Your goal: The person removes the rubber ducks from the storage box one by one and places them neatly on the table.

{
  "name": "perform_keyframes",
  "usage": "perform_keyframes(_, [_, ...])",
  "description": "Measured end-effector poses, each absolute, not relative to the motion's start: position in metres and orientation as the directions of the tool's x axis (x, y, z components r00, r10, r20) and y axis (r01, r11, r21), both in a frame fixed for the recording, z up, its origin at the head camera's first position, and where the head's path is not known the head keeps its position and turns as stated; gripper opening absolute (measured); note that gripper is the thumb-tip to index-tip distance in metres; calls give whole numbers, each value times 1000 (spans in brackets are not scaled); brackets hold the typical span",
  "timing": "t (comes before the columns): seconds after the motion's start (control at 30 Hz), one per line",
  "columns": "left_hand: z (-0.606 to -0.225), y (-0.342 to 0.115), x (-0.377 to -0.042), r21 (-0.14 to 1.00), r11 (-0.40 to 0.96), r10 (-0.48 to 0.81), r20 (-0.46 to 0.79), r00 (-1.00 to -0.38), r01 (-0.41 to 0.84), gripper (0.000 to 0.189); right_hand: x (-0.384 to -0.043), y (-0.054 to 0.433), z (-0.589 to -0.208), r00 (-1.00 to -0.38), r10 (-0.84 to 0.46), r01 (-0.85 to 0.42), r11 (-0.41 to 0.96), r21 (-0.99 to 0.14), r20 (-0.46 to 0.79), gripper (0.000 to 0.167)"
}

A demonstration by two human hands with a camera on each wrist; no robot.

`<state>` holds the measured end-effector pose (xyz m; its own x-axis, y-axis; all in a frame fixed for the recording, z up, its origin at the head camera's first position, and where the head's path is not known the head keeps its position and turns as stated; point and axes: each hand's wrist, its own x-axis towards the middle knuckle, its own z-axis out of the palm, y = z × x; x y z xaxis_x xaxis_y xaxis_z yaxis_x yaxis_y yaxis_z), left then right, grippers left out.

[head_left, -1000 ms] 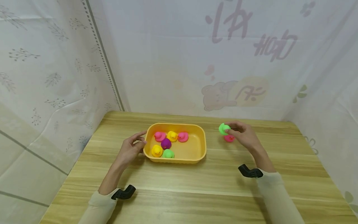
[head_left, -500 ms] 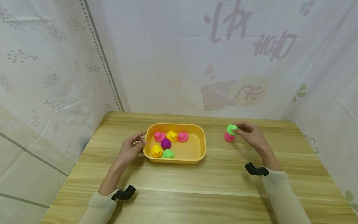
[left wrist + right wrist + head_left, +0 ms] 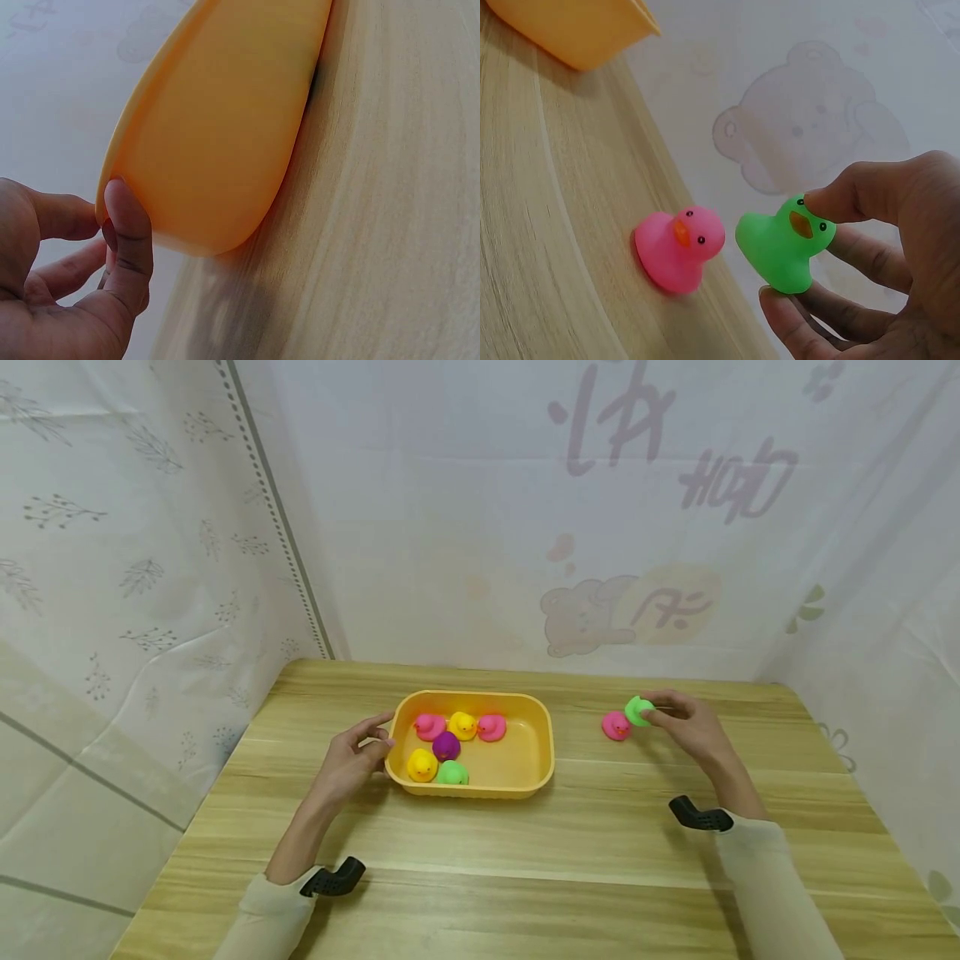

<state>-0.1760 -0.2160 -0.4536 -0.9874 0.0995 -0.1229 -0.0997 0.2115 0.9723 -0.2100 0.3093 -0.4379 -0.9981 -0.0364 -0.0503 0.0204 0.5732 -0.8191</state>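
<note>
Smooth green duck (image 3: 639, 711) has moved right, pinched by right hand (image 3: 688, 724). Spread left hand (image 3: 354, 757) touches rounded tub (image 3: 521, 750) of ducks (image 3: 446, 747).

1. Head view: bright, evenly lit; pale sheen across the desk (image 3: 525, 852).
2. Soft shadows beside the sleeves (image 3: 264, 910).
3. Wrist views: dimmer, greyer.
4. Left wrist view: tray (image 3: 217, 112) softly blurred.
5. Right wrist view: green duck (image 3: 776, 251) fairly sharp, backdrop (image 3: 705, 97) washed out.

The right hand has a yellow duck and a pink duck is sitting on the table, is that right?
Not quite: the right hand holds a green duck, not a yellow one, as the right wrist view shows. The pink duck does sit on the table.
</note>
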Motion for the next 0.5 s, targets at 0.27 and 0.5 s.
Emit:
perform_keyframes(0.27, [-453, -216, -176, 972, 213, 96, -123, -988, -101, 50, -210, 320, -447, -999, -30, 16, 591, -807, -42, 48])
perform_keyframes(0.5, [-453, -216, -176, 973, 211, 102, -119, -988, -96, 50, -213, 327, -459, -997, -49, 15, 577, -817, -52, 45])
